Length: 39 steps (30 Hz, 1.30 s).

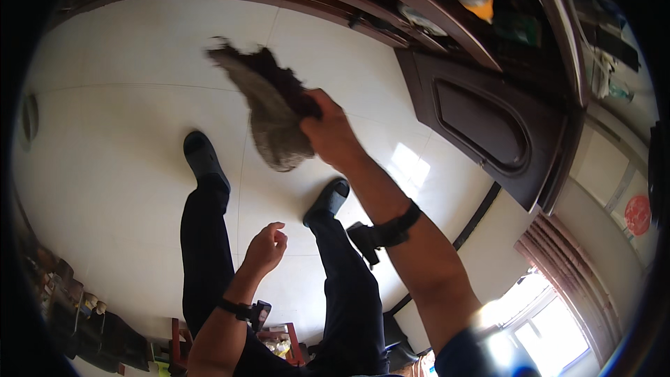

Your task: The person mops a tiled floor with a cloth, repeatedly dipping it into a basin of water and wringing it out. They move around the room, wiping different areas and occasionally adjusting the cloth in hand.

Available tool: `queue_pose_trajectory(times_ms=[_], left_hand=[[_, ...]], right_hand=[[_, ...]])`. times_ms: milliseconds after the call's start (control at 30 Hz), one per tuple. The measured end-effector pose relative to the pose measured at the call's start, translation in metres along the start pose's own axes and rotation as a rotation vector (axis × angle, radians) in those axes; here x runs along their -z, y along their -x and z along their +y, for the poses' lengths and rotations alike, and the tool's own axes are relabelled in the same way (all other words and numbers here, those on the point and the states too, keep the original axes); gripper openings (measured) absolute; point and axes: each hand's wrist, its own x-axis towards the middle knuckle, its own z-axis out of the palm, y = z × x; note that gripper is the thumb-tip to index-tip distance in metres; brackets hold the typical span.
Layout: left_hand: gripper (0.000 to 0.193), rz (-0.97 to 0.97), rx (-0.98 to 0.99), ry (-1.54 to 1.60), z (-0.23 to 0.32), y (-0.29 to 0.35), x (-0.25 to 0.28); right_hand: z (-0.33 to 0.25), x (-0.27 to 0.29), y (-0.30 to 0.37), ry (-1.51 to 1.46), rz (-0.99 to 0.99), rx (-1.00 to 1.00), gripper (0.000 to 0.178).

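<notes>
My right hand (pixel 331 132) reaches out over the floor, its fingers wrapped around one end of a limp cloth (pixel 279 126). Dark brown and shaggy along one side, the cloth is grey-brown on the other and hangs off to the left of the hand. Its far end is smeared by motion. Lower down, between my legs, my left hand (pixel 265 248) is held in a loose fist, and I see nothing in it. Each wrist wears a black band with a small device, one on the right forearm (pixel 384 234) and one on the left (pixel 244 311).
A dark wooden cabinet (pixel 447 21) stands ahead with open shelves of small items, and its panelled door (pixel 481 126) swings out at right. My feet in dark slippers (pixel 202 153) stand on pale floor tiles (pixel 125 139). Red-brown stool parts (pixel 293 342) lie behind; a curtained window (pixel 551 328) is lower right.
</notes>
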Motion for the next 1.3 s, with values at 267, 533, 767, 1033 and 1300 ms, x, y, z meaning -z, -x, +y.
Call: queue_pose_trajectory(times_ms=[267,533,767,1033,1300], left_hand=[[0.036,-0.079,-0.006,0.152,-0.018,0.014,-0.047],[0.038,-0.166,0.021,0.178,-0.019,0.008,-0.025],[0.047,-0.184,0.107,0.161,0.017,-0.001,0.019],[0.049,-0.413,0.038,0.259,0.037,0.012,0.054],[0.040,-0.452,-0.038,0.112,0.022,0.015,0.063]], right_hand=[[0.187,0.171,0.042,-0.134,0.416,-0.023,0.041],[0.377,0.229,-0.027,0.588,0.494,-0.241,0.089],[0.420,0.228,-0.091,0.066,0.486,-0.423,0.101],[0.424,0.102,-0.168,0.865,0.645,-0.277,0.078],[0.258,-0.212,-0.199,0.817,0.277,-0.120,0.065]])
